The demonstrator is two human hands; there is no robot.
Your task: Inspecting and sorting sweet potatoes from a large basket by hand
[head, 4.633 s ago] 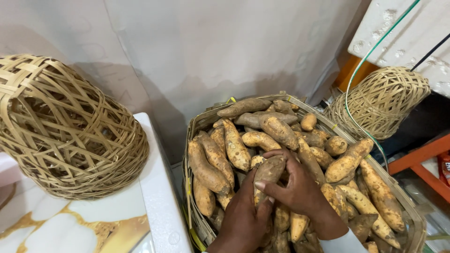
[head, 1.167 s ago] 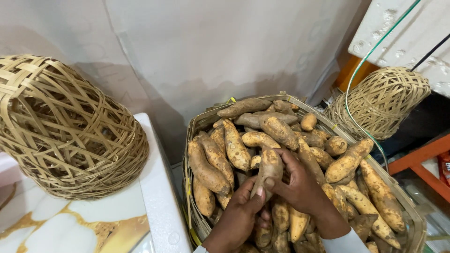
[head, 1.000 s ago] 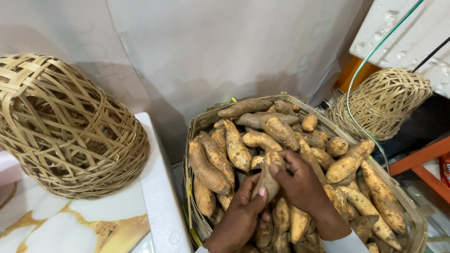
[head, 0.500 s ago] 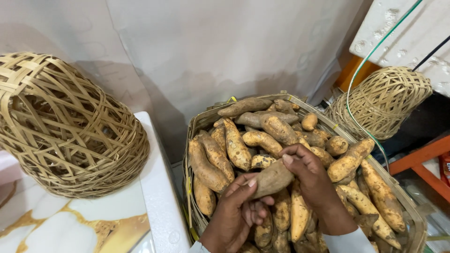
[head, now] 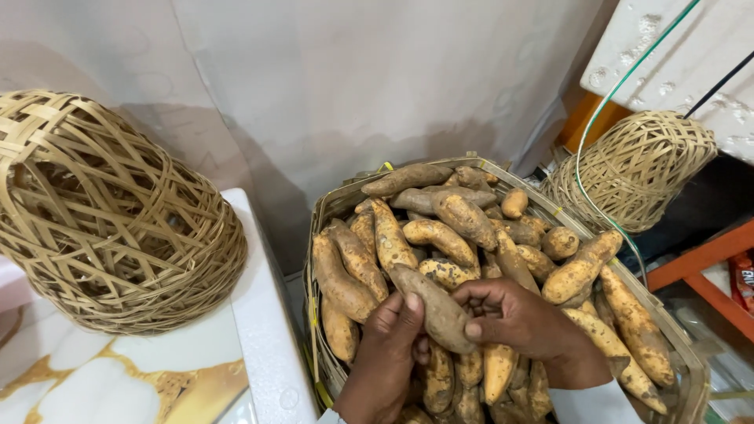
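Both my hands grip one brown sweet potato (head: 430, 305) over a woven basket (head: 328, 210) heaped with several sweet potatoes. My left hand (head: 386, 357) holds its lower left side, thumb pressed on top. My right hand (head: 522, 322) clasps its right side, fingers curled around it. The potato lies tilted, its pointed end up and to the left. More dusty sweet potatoes (head: 465, 220) lie packed around and under my hands.
An overturned bamboo basket (head: 102, 220) rests on a white counter with gold marbling (head: 141, 377) to the left. A smaller woven basket (head: 636, 169) sits at the right, with a green cable (head: 585, 149) beside it. An orange shelf frame (head: 707, 271) stands at far right. A white sheet hangs behind.
The sweet potato, held upright earlier, has been turned and now lies tilted across both hands. My hands have shifted slightly lower over the basket.
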